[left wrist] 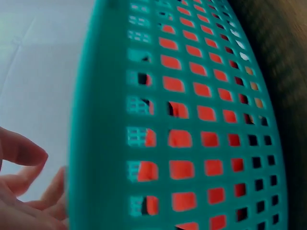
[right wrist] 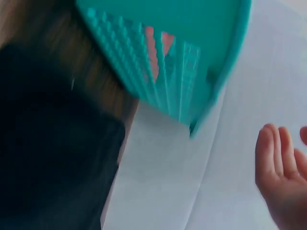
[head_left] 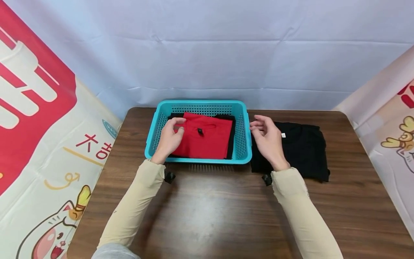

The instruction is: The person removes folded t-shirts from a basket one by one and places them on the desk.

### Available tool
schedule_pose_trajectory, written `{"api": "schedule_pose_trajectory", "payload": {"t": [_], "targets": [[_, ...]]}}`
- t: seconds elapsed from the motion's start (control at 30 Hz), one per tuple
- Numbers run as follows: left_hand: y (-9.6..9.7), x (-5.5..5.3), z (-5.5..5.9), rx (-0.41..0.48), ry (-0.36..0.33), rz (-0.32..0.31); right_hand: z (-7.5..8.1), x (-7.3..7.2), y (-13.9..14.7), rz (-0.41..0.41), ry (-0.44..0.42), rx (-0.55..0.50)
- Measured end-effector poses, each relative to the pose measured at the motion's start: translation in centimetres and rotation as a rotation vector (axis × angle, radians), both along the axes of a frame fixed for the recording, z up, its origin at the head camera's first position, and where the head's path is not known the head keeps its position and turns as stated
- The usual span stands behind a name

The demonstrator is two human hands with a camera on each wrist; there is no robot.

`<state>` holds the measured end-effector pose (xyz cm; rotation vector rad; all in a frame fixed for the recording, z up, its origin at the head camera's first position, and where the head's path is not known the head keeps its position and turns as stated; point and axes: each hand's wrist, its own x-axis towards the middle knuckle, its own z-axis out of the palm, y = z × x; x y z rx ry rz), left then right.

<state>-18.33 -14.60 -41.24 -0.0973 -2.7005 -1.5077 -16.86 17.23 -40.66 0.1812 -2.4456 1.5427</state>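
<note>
A turquoise plastic basket (head_left: 207, 161) stands on the wooden table, with a folded red T-shirt (head_left: 210, 144) lying on top of black cloth (head_left: 231, 138) inside it. Over the basket's left end hovers my left hand (head_left: 169, 139), fingers loosely bent and nothing in them. My right hand (head_left: 269, 141) is just past the basket's right rim, above a folded black T-shirt (head_left: 305, 153) with a small white label; it holds nothing. In the left wrist view, red cloth shows through the holes of the basket wall (left wrist: 110, 143). The right wrist view is blurred, with the right-hand fingers (right wrist: 276, 153) extended.
The brown wooden table (head_left: 207, 208) extends in front of the basket. Behind it hangs a pale curtain (head_left: 213, 64). A printed cloth (head_left: 48, 151) hangs on the left, and another printed cloth (head_left: 396, 126) on the right.
</note>
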Motion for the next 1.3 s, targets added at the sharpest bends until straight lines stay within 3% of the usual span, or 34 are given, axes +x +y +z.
{"api": "schedule_pose_trajectory", "payload": {"t": [0.2, 0.4, 0.6, 0.9, 1.3], "targets": [[-0.6, -0.7, -1.3, -0.019, -0.107, 0.059, -1.0, -0.3, -2.6, 0.171, -0.107, -0.013], [-1.4, -1.7, -2.7, -0.029, -0.207, 0.098, -1.9, -0.4, -4.6, 0.211, -0.143, -0.032], [-1.9, -2.1, -3.7, -0.014, -0.333, 0.122, -2.8, -0.8, -6.0, 0.243, -0.205, -0.034], [-1.9, -2.5, -3.8, -0.024, -0.384, 0.124, -3.5, -1.6, -6.5, 0.183, -0.301, 0.032], [-2.0, -2.4, -3.5, -0.055, -0.414, 0.096, -3.7, -2.4, -7.0, 0.200, -0.449, 0.214]]}}
